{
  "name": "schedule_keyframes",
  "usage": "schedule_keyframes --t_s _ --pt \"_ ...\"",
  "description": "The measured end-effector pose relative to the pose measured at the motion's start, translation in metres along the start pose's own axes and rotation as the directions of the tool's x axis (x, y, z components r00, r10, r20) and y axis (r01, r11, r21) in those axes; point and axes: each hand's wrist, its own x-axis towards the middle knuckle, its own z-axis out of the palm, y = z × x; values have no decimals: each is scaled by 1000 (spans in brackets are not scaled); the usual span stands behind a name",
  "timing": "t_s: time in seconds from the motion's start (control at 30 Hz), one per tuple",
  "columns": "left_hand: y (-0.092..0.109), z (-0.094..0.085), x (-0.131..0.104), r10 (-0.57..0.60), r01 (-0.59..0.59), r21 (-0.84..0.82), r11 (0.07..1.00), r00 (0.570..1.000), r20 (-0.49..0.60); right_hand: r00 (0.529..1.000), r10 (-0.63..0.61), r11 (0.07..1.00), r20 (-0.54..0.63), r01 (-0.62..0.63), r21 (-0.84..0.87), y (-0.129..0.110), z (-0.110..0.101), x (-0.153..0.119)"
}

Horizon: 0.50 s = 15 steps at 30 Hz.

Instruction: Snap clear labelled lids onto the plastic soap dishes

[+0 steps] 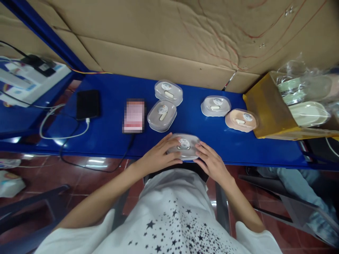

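A lidded plastic box point(189, 151), greyish with a clear cover and a round white label, lies at the table's front edge. My left hand point(165, 151) grips it from the left, with fingertips over the lid by the label. On the right side, my right hand point(210, 158) closes its fingers against the rim. Two similar grey boxes stand just behind, one box point(162, 115) nearer and another box point(168, 92) touching it at the back. Farther right sit a third grey box point(215, 106) and a pinkish box point(241, 120).
A phone-like device point(134, 115) with a blurred screen and a black power bank point(88, 104) with a white cable lie left on the blue table point(111, 88). An open carton point(265, 106) of wrapped green and pink boxes stands right. Another person's leg point(299, 190) shows lower right.
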Motion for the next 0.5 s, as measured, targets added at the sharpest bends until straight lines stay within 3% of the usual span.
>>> schedule_keyframes --t_s 0.23,0.4,0.5 --pt "0 1 -2 -66 62 -65 996 995 -72 999 -37 999 18 37 9 -6 -4 8" --pt "3 -6 -4 -218 229 -76 970 967 136 998 -22 999 52 20 33 -5 -1 8" --pt "2 -10 -6 -243 260 -83 962 954 178 997 -42 999 57 42 5 -5 1 9"
